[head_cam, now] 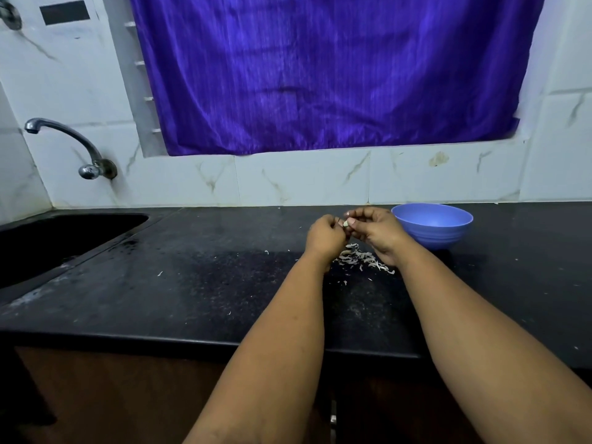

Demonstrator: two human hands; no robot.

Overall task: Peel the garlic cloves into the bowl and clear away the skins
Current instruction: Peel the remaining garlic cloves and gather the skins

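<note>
We note both hands raised above the black speckled stone countertop (pixel 224 283); the right hand (pixel 376 230) pinches a small pale garlic clove (pixel 346 223) at its fingertips; the left hand (pixel 325 233) is curled, fingers touching the clove; loose papery white skins (pixel 362 259) lie beneath; the round blue plastic bowl (pixel 432 227) sits just right.

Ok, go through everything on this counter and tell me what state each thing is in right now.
garlic clove: pale, pinched at the fingertips, held above the counter
right hand: pinches the clove
left hand: fingers curled beside the clove; what it grips cannot be told
skins: loose pile on the counter under the hands
bowl: upright on the counter, contents hidden
tap: no water running
curtain: drawn across the window
</note>
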